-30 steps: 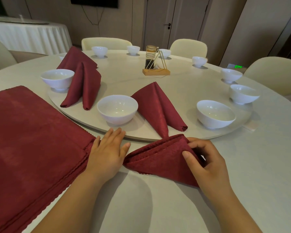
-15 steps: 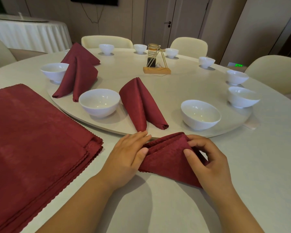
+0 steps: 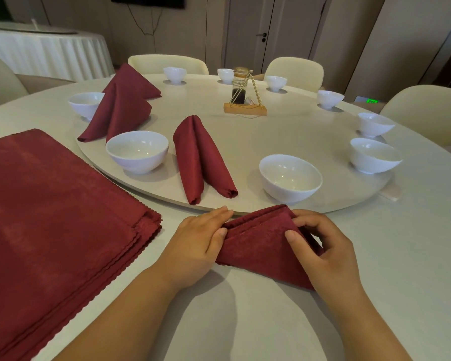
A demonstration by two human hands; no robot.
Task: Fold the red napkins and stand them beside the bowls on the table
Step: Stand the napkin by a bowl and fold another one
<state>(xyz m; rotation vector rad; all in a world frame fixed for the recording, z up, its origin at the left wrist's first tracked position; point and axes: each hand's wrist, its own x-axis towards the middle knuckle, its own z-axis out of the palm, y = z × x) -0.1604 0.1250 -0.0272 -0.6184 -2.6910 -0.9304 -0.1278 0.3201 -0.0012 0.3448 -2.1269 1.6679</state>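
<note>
Item 1, left hand: forearm is reaching in from the lower left and the palm is facing down over the table. The fingers are lying nearly straight along the far fold of the napkin while the thumb is pressing its near face, so the hand is pinching the napkin's left corner.

Item 2, right hand: forearm is coming in from the lower right. The thumb is bearing down on the cloth's upper face and the fingers are curling round its right edge, grasping it.

Item 3, napkin: folded into a triangle, it is lying flat between the two hands, just in front of the turntable rim and near the closest bowl.

Item 4, finished napkin: it is standing on the turntable between that bowl and a second bowl. Another standing napkin is sitting further back on the left.

Item 5, napkin stack: it is lying flat, left of the left hand and apart from it.
</note>
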